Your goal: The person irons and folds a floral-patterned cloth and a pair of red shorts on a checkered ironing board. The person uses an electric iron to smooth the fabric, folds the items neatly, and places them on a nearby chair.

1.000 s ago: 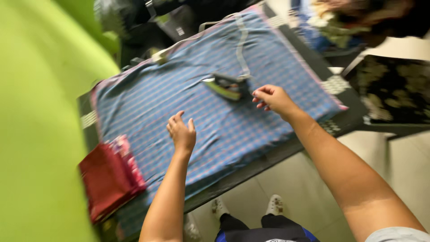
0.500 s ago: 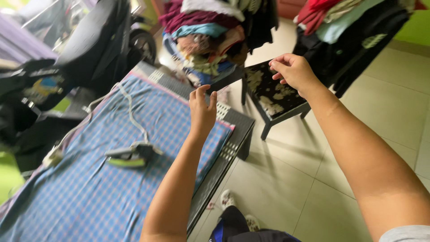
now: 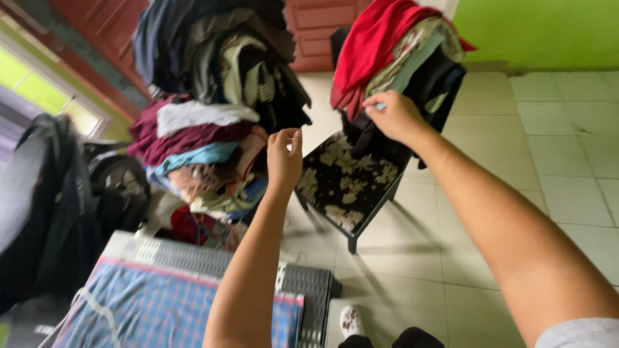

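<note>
The right hand (image 3: 393,116) is stretched out to the heap of clothes (image 3: 400,48) draped over the back of a chair (image 3: 345,180), and its fingers are pinched together on a bit of pale blue-green cloth at the lower edge of that heap — a clenched grip on the fabric, with the red garment (image 3: 367,45) hanging just above it. The left hand (image 3: 284,158) is raised in the air between the two mounds of laundry, fingers loosely curled and thumb apart, holding nothing — its grip is released. It hovers in front of the chair's dark seat, which has a pale flower pattern and stands on the light tiled floor (image 3: 554,167). To the left of the chair a second, larger pile of clothes (image 3: 206,122) is stacked high, with maroon, white, light blue and dark pieces mixed together; what it rests on is hidden. At the bottom left lies the desk (image 3: 303,287), a dark slatted surface covered with a blue checked cloth (image 3: 167,312) edged in pink, with a pale cord trailing across it. One white shoe (image 3: 351,320) of the person shows on the tiles beside the desk. A green wall (image 3: 541,29) and a reddish-brown panelled door (image 3: 319,26) close off the room behind the chair.
</note>
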